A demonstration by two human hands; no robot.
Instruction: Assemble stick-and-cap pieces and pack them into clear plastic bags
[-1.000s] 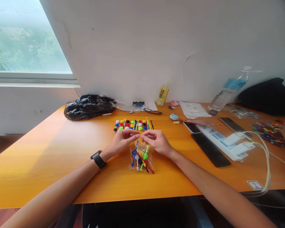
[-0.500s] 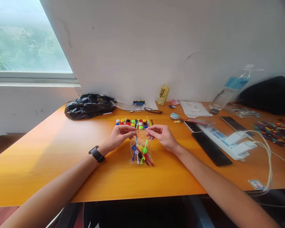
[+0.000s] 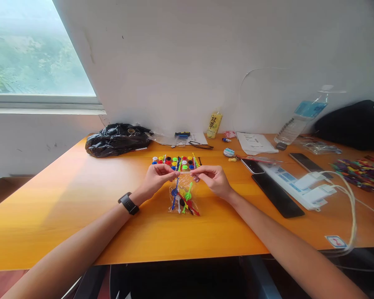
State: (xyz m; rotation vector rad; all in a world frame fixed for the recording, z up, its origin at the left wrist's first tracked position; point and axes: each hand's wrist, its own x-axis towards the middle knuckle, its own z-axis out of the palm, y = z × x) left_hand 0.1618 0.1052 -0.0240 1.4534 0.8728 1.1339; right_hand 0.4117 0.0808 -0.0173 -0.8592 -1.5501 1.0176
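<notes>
Fingers (image 3: 171,171) of the left hand (image 3: 157,177) and fingers (image 3: 197,170) of the right hand (image 3: 214,179) are closed in pinches on the two ends of the top edge of a small clear plastic bag (image 3: 183,197), holding that edge taut between them. The bag hangs over the middle of the orange tabletop (image 3: 65,199), its lower end apparently touching the surface. Inside lie coloured plastic pins (blue, green, red, yellow, white), too tangled to count. Just beyond the hands, toward the far edge, lies a row of coloured round plastic caps and thin sticks (image 3: 176,161). Risk, as judged: should the mouth be unsealed and either pinch slip, or the bag tip, pins could spill and mix with that row. Count: two hands, one clear bag, one black wristwatch (image 3: 128,203), one crumpled black plastic bag (image 3: 116,139) near the far left corner, one clear water bottle (image 3: 301,118), one white power strip (image 3: 294,185), three dark phones (image 3: 277,196) toward the right edge.
</notes>
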